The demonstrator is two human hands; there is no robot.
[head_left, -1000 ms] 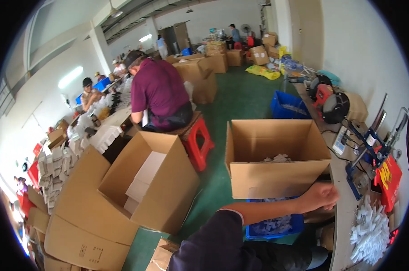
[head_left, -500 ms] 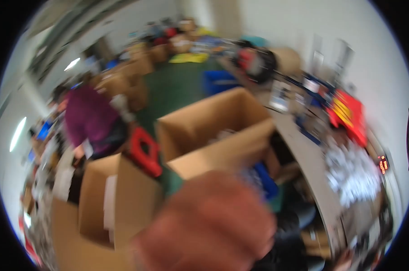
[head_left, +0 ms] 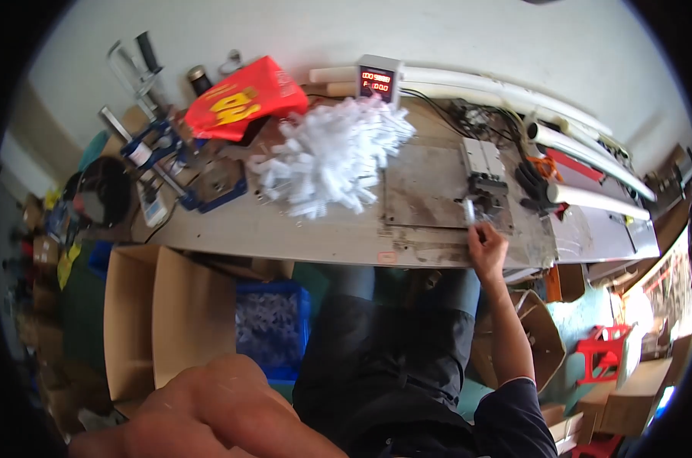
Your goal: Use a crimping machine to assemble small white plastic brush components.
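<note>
My right hand point(head_left: 488, 249) is at the front of the bench, its fingers pinched on a small white plastic tube point(head_left: 469, 212). The tube's far end meets the small clamp-like machine point(head_left: 483, 164), which stands on a stained metal plate point(head_left: 418, 191). Left of the plate lies a big heap of white translucent plastic tubes point(head_left: 338, 156). My bare left arm point(head_left: 235, 397) looms bent and close at the lower left; no fingers of the left hand show.
A counter box with red digits point(head_left: 378, 79) stands behind the heap. To the left are a red bag point(head_left: 247, 103) and a blue-based hand press point(head_left: 216, 183). White pipes point(head_left: 598, 202) lie at right. Below are an open carton point(head_left: 189, 305) and a blue crate point(head_left: 304, 332) of pieces.
The view has swung right, from the room with cartons and a co-worker to the bench. My right hand with the tube now shows. The left arm sits farther left in the picture.
</note>
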